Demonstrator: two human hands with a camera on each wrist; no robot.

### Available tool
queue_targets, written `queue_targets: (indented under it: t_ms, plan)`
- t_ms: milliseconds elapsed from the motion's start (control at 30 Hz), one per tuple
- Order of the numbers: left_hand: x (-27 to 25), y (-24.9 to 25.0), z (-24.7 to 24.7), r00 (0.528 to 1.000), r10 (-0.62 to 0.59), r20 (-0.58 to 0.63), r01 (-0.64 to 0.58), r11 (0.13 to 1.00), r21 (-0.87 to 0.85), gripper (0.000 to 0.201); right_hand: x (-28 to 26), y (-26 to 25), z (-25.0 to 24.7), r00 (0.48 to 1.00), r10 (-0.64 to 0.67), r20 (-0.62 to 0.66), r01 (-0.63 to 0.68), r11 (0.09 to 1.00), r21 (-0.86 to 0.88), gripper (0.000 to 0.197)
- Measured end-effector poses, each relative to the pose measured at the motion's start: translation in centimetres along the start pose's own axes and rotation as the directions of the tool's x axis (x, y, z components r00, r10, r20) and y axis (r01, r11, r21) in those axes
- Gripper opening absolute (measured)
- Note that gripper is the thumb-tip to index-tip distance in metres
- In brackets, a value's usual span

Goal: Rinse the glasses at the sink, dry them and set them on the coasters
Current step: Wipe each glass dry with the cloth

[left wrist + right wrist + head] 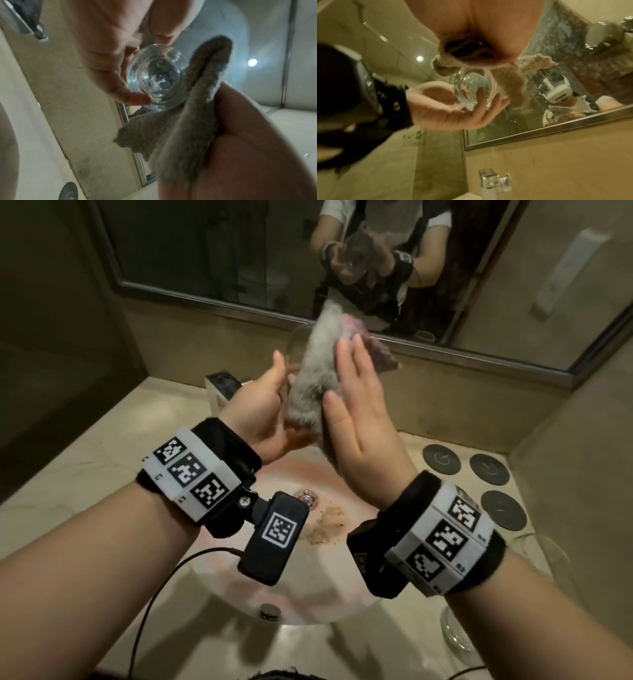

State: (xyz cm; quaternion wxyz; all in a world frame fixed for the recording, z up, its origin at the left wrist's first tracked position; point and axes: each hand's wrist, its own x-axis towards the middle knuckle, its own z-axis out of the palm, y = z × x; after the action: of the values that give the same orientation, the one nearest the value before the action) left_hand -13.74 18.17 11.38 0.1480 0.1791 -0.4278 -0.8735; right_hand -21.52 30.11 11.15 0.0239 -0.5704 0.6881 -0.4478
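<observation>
Above the sink basin [239, 587], my left hand [270, 402] grips a clear glass [297, 344] by its base, thumb on one side and fingers curled under it. The left wrist view looks into the thick glass bottom [154, 78], pinched between thumb and fingers. My right hand [356, 405] presses a fluffy grey and pink cloth [318, 364] flat against the glass's right side with straight fingers. The cloth hides most of the glass in the head view. Three dark round coasters [489, 469] lie on the counter at the right, all bare.
A second clear glass [455, 631] stands on the counter at the lower right, near the front edge. The chrome tap [222, 386] sits behind the basin, under a wall mirror [205, 251]. Brownish residue [325, 523] lies near the drain [305, 496]. Walls close in on both sides.
</observation>
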Motion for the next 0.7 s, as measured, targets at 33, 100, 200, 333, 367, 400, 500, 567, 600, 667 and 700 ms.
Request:
queue_targets:
  t_ms: [33,100,200,333,367,400,500,567,600,667,700]
  plan:
    - [-0.2,0.0,0.2,1.0,0.007,0.004,-0.007,1.0,-0.008,0.066,-0.3,0.2,0.1,0.999,-0.038,0.03,0.039,0.998,-0.04,0.059]
    - [-0.5,-0.1,0.6,0.998,0.046,0.032,-0.046,0.999,-0.014,0.074,-1.0,0.5,0.2,0.988,-0.126,0.093,0.137,0.983,-0.121,0.06]
    - [-0.8,-0.4,1.1,0.993,0.07,0.097,-0.069,0.998,-0.01,0.073,-1.2,0.3,0.2,0.97,-0.229,0.082,0.241,0.95,-0.199,0.061]
    - [-1.2,-0.6,1.3,0.975,0.01,0.22,-0.046,0.987,0.157,0.08,1.0,-0.7,-0.9,0.997,-0.02,-0.075,0.026,0.997,0.077,0.059]
    - [-1.2,-0.5,1.3,0.973,0.023,0.231,-0.067,0.98,0.185,0.081,1.4,-0.9,-1.4,0.993,0.103,-0.065,-0.085,0.968,0.237,0.058]
    - [-1.2,-0.4,1.5,0.971,0.05,0.233,-0.096,0.977,0.189,0.082,1.5,-0.9,-1.8,0.977,0.213,-0.023,-0.188,0.906,0.38,0.055]
    - [-1.1,0.2,1.9,0.979,0.171,0.108,-0.19,0.962,0.196,0.081,0.3,-0.8,-1.7,0.931,0.348,0.113,-0.356,0.793,0.493,0.04]
    - [-1.0,0.7,2.3,0.983,0.185,0.016,-0.183,0.952,0.247,0.086,-0.3,-0.5,-1.3,0.939,0.334,0.081,-0.329,0.804,0.495,0.037]
    - [-0.8,0.8,2.2,0.985,0.173,-0.022,-0.16,0.95,0.268,0.095,-0.5,-0.5,-1.3,0.949,0.309,0.062,-0.299,0.821,0.485,0.041]
    - [-0.7,0.7,2.5,0.984,0.166,-0.066,-0.139,0.944,0.3,0.108,-0.3,-0.3,-1.2,0.975,0.223,0.016,-0.21,0.889,0.406,0.06]
    - [-0.8,0.5,2.7,0.983,0.171,-0.07,-0.143,0.943,0.3,0.109,-0.1,-0.4,-1.2,0.981,0.192,-0.011,-0.177,0.924,0.34,0.066]
